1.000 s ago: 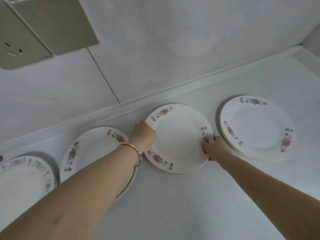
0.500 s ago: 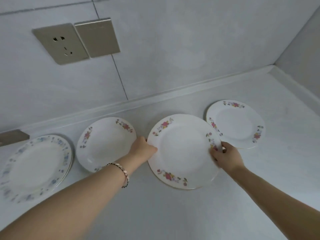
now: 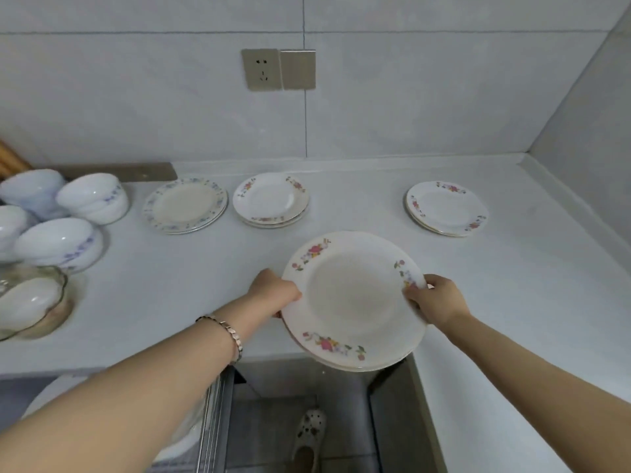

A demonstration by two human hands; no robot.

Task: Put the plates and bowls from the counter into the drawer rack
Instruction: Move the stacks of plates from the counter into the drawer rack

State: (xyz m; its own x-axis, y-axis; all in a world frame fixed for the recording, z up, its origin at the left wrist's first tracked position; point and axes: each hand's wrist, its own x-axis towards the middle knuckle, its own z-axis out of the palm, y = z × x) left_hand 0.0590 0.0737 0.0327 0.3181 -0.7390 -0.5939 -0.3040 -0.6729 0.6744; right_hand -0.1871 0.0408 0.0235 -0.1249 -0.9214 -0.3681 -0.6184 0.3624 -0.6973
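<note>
Over the counter's (image 3: 478, 302) front edge | held plates (image 3: 355, 302) (a small stack, pink flowers on the rims) level, part over the open drawer (image 3: 307, 404) | three plate stacks (image 3: 271, 199) near the wall, bowls (image 3: 88, 198) far left | left hand (image 3: 275, 290) and right hand (image 3: 438, 302) at opposite rims, fingers pinching the stack

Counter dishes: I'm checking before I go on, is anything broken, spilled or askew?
Nothing stands out. The plate stacks on the counter lie flat, and the left hand and right hand hold the pink-flowered plates roughly level.
</note>
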